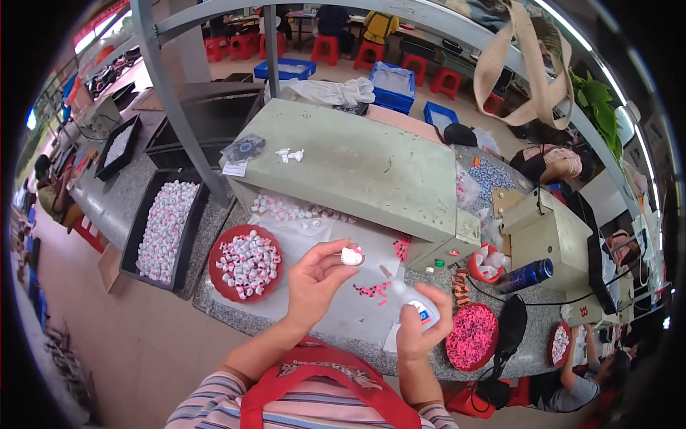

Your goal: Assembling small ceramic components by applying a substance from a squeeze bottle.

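Between the thumb and fingers of my left hand (318, 280) is a small white toy piece (351, 255) with a pink patch. My right hand (423, 330) grips a white squeeze bottle (411, 299) with a narrow tip, which points up and left toward the piece without touching it. Below the tip, small pink and dark bits (371, 290) lie scattered on the white sheet (325, 309). Left of my left hand stands a red bowl (214, 277) of white and pink pieces. To the right of my right hand, another red bowl (493, 352) holds pink and dark bits.
A pale green metal box (350, 161) spans the bench ahead, with more white pieces under it. A black tray (187, 261) of similar pieces sits at far left. A blue can (527, 275) lies on the right, near a dark cable. Co-workers sit nearby at right and left.
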Available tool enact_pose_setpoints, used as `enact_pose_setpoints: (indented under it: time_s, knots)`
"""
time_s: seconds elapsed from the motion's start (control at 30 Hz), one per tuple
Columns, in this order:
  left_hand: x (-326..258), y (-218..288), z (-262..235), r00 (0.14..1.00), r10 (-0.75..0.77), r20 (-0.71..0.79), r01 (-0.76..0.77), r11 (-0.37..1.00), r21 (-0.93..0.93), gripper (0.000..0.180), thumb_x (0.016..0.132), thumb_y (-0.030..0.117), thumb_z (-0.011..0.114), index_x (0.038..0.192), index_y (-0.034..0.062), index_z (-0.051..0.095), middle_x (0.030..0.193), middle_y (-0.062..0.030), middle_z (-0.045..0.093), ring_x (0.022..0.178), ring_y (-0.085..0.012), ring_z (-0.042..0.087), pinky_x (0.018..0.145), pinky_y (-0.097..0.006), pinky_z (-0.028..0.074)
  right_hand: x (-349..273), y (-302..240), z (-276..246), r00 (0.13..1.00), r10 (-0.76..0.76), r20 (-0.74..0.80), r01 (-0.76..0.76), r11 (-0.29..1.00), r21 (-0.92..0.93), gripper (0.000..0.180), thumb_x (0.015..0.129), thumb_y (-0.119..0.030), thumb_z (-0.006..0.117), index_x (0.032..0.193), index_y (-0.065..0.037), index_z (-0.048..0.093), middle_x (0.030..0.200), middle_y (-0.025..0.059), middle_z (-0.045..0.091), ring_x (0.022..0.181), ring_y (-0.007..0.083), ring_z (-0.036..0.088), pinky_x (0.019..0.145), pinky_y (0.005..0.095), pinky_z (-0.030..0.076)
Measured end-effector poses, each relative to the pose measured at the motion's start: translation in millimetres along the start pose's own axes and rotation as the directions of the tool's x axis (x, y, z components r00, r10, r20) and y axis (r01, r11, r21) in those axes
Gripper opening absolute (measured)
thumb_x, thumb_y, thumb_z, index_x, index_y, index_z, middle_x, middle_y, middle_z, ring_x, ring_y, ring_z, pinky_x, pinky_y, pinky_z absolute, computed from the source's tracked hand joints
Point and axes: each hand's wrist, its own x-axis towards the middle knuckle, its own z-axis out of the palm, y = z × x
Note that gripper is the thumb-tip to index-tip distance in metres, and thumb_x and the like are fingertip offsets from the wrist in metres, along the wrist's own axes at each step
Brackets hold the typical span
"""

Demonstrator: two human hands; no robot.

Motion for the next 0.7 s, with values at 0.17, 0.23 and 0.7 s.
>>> enact_pose_setpoints:
  time_s: [0.17, 0.23, 0.7]
  knots:
    - [-2, -4, 14, 0.999, -0.032, 0.040, 0.031, 0.999, 0.012, 0.036, 0.074, -0.013, 0.055, 0.109, -0.0053, 0.049, 0.102, -0.0125, 0.055, 0.093, -0.0175, 0.056, 0.079, -0.026, 0.048, -7, 1, -8, 0.926, -0.348, 0.146, 0.374, 0.895, -0.244, 0.028, 0.063, -0.004, 0.064, 0.088, 0.003, 0.056, 0.067, 0.0127, 0.059, 0.049, 0.0206, 0.055, 0.048, 0.0279, 0.045]
    - [-2, -7, 18, 0.998, -0.036, 0.054, 0.034, 0.999, 0.035, 0.035, 0.074, -0.013, 0.055, 0.108, -0.0054, 0.049, 0.102, -0.0123, 0.054, 0.093, -0.0180, 0.056, 0.079, -0.026, 0.049, -2, 2, -10, 0.913, -0.375, 0.163, 0.406, 0.877, -0.256, 0.028, 0.062, -0.003, 0.064, 0.088, 0.004, 0.056, 0.066, 0.0125, 0.058, 0.047, 0.0206, 0.054, 0.044, 0.0277, 0.043]
    - [-4, -8, 20, 0.994, 0.075, 0.075, -0.081, 0.993, 0.081, 0.031, 0.072, -0.014, 0.057, 0.101, -0.0066, 0.051, 0.100, -0.0115, 0.048, 0.088, -0.0206, 0.058, 0.076, -0.029, 0.052, -12, -1, -10, 0.941, -0.274, 0.198, 0.321, 0.908, -0.269, 0.025, 0.064, -0.001, 0.060, 0.088, 0.003, 0.055, 0.072, 0.0147, 0.060, 0.056, 0.0240, 0.059, 0.053, 0.0288, 0.047]
